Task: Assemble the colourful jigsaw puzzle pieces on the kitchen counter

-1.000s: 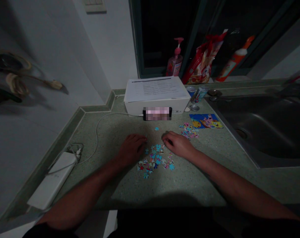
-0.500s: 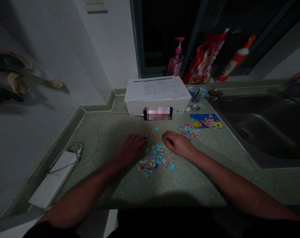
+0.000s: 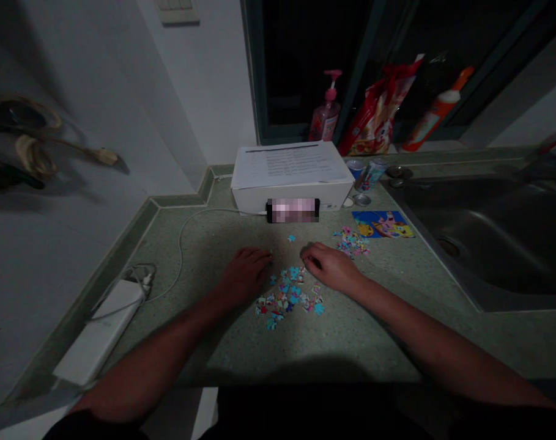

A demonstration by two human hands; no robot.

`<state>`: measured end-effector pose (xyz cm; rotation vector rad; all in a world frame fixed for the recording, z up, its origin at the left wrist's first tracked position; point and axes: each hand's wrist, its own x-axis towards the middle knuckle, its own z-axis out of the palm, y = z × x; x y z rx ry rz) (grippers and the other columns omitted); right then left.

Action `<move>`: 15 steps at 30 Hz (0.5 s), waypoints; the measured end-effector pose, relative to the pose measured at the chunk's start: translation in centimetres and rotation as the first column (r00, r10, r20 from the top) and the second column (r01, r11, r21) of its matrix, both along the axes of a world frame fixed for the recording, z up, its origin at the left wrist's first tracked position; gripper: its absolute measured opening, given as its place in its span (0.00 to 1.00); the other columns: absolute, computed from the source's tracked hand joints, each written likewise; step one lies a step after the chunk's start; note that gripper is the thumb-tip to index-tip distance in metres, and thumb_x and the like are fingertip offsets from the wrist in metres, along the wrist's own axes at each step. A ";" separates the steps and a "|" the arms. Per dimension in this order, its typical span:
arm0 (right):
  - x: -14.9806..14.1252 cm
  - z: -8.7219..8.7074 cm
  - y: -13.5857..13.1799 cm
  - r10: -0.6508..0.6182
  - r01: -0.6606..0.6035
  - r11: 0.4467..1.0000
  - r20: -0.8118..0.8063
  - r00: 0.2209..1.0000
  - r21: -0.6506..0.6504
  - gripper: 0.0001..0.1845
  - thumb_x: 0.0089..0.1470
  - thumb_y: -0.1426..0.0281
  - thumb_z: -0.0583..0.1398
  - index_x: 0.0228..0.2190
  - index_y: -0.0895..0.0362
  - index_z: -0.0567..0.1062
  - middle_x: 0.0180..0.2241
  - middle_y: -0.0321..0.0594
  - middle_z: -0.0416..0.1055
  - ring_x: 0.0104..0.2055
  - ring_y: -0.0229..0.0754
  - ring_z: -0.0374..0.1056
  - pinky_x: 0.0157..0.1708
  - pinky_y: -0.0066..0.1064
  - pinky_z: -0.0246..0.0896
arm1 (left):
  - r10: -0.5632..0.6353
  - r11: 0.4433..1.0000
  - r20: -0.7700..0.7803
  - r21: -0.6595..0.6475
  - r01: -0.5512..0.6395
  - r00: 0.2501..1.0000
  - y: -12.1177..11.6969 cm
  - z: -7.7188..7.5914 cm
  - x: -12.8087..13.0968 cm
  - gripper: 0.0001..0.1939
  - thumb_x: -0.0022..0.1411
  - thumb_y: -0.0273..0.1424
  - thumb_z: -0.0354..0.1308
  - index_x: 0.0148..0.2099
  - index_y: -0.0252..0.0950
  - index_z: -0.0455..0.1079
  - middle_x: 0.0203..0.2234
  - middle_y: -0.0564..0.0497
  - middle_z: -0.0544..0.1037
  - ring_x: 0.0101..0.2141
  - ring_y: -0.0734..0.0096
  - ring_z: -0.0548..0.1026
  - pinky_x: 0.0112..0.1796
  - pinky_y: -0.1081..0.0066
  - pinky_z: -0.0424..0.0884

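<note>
fingers (image 3: 263,260) of both hands curled palm-down at jigsaw pieces (image 3: 287,296), any hold hidden; pump bottle (image 3: 329,104) behind, pink liquid (image 3: 322,122) inside.

- No wording is legible anywhere in view.
- A printed sheet (image 3: 289,165) lying on a white box (image 3: 291,195) is showing a dark heading bar and rows of small text, all too small to read.
- A pink pump bottle (image 3: 324,119) is carrying a label that is too small and dim to read.
- A red printed bag (image 3: 376,116) is displaying graphics, but no readable words.
- An orange-capped bottle (image 3: 431,119) is bearing a label that cannot be read.
- A drink can (image 3: 370,175) is showing blurred markings.
- A printed picture card (image 3: 382,224) is showing cartoon figures, with no readable lettering.
</note>
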<state>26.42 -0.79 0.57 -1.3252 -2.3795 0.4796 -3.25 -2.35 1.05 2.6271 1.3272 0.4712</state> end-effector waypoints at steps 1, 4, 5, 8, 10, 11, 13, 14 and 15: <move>0.0 -0.1 0.0 0.004 -0.004 1.000 -0.007 1.000 0.006 0.09 0.69 0.73 0.57 0.42 0.53 0.78 0.42 0.43 0.79 0.42 0.46 0.77 0.42 0.35 0.66 | -0.005 1.000 0.009 0.010 0.005 1.000 0.1 -0.2 0.0 0.19 0.78 0.28 0.52 0.62 0.51 0.77 0.60 0.53 0.83 0.58 0.56 0.79 0.61 0.42 0.75; 0.1 -0.3 0.1 0.017 -0.017 1.000 -0.028 0.999 0.019 0.09 0.69 0.72 0.57 0.42 0.53 0.78 0.43 0.44 0.79 0.42 0.46 0.77 0.41 0.35 0.65 | -0.023 0.997 0.038 0.074 0.020 0.999 0.3 -0.6 -0.1 0.19 0.76 0.27 0.54 0.61 0.50 0.78 0.57 0.51 0.85 0.56 0.55 0.81 0.58 0.43 0.78; 0.1 -0.4 0.1 0.018 -0.017 1.000 -0.031 0.999 0.022 0.09 0.69 0.72 0.56 0.42 0.53 0.78 0.43 0.44 0.79 0.42 0.46 0.76 0.41 0.35 0.65 | -0.030 0.995 0.043 0.095 0.026 0.999 0.4 -0.8 -0.2 0.18 0.76 0.27 0.55 0.60 0.48 0.79 0.56 0.50 0.85 0.55 0.54 0.81 0.57 0.43 0.79; 0.1 -0.3 0.1 0.017 -0.016 1.000 -0.025 1.000 0.021 0.10 0.69 0.72 0.56 0.42 0.53 0.78 0.42 0.44 0.79 0.41 0.46 0.76 0.41 0.35 0.64 | -0.049 0.991 0.046 0.123 0.043 0.998 0.5 -1.0 -0.2 0.16 0.76 0.27 0.56 0.59 0.42 0.80 0.54 0.46 0.86 0.54 0.53 0.82 0.56 0.44 0.79; 0.1 -0.2 0.1 0.012 -0.012 1.000 -0.018 1.000 0.014 0.10 0.70 0.71 0.56 0.42 0.53 0.78 0.42 0.44 0.79 0.41 0.46 0.76 0.41 0.35 0.65 | -0.041 0.992 0.047 0.117 0.035 0.998 0.4 -0.9 -0.1 0.17 0.76 0.26 0.56 0.59 0.44 0.81 0.55 0.47 0.86 0.54 0.53 0.82 0.56 0.44 0.79; 0.1 -0.2 0.1 0.009 -0.009 1.000 -0.015 1.000 0.010 0.10 0.70 0.71 0.56 0.42 0.53 0.78 0.42 0.44 0.79 0.42 0.46 0.77 0.41 0.35 0.65 | -0.033 0.994 0.045 0.110 0.028 0.998 0.3 -0.8 -0.1 0.18 0.76 0.26 0.56 0.59 0.46 0.81 0.55 0.47 0.86 0.54 0.54 0.81 0.56 0.43 0.79; 0.1 -0.1 0.1 0.003 -0.003 1.000 -0.010 1.000 0.006 0.10 0.70 0.71 0.56 0.42 0.53 0.79 0.43 0.44 0.79 0.42 0.47 0.77 0.41 0.35 0.65 | -0.024 0.995 0.045 0.097 0.020 0.999 0.2 -0.7 -0.1 0.19 0.76 0.26 0.56 0.60 0.47 0.81 0.56 0.47 0.85 0.54 0.53 0.81 0.57 0.43 0.78; 0.1 -0.1 0.1 0.004 -0.004 1.000 -0.009 1.000 0.007 0.10 0.70 0.71 0.56 0.42 0.53 0.79 0.43 0.44 0.79 0.42 0.47 0.77 0.41 0.35 0.65 | -0.027 0.995 0.045 0.094 0.022 0.999 0.2 -0.6 0.0 0.18 0.76 0.26 0.56 0.60 0.46 0.81 0.56 0.46 0.85 0.54 0.53 0.81 0.57 0.42 0.78; 0.1 0.0 0.0 0.004 -0.004 1.000 -0.008 1.000 0.007 0.10 0.70 0.72 0.57 0.42 0.53 0.79 0.43 0.45 0.79 0.42 0.47 0.77 0.42 0.35 0.65 | -0.030 0.996 0.045 0.090 0.026 0.999 0.2 -0.6 0.0 0.18 0.76 0.26 0.56 0.60 0.44 0.81 0.56 0.45 0.85 0.54 0.52 0.81 0.57 0.42 0.78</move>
